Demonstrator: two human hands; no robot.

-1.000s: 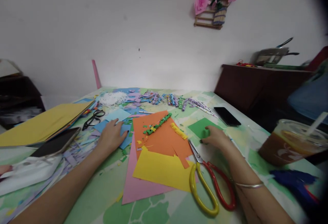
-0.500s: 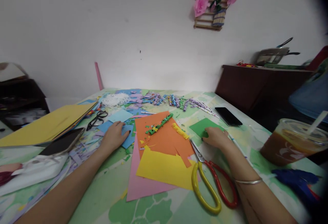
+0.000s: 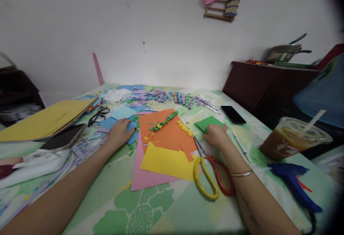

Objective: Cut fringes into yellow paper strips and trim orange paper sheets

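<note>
My left hand (image 3: 120, 132) rests on a sheet of blue paper (image 3: 132, 139), thumb apart from the fingers and nothing gripped. At the front edge of a piece of green paper (image 3: 205, 123), my right hand (image 3: 217, 135) has its fingers curled, the tips partly hidden. Just left of that wrist lie scissors (image 3: 203, 152) with one yellow and one red handle, blades slightly apart. Between the hands are orange paper (image 3: 170, 133), yellow paper (image 3: 163, 163) and pink paper (image 3: 145, 181). On the orange sheet sit a fringed green roll (image 3: 165, 121) and a fringed yellow strip (image 3: 185, 128).
A drink cup (image 3: 291, 138) and a blue glue gun (image 3: 292, 181) stand at the right, near a phone (image 3: 233, 114) and a white stick (image 3: 241, 146). Leftward lie glasses (image 3: 99, 116), another phone (image 3: 66, 136) and a yellow folder (image 3: 51, 118). Curled paper rolls (image 3: 178, 97) line the back.
The camera view has tilted down and turned slightly right, showing more of the glue gun. My right hand's fingers are more curled at the green paper. My left hand stays on the blue paper.
</note>
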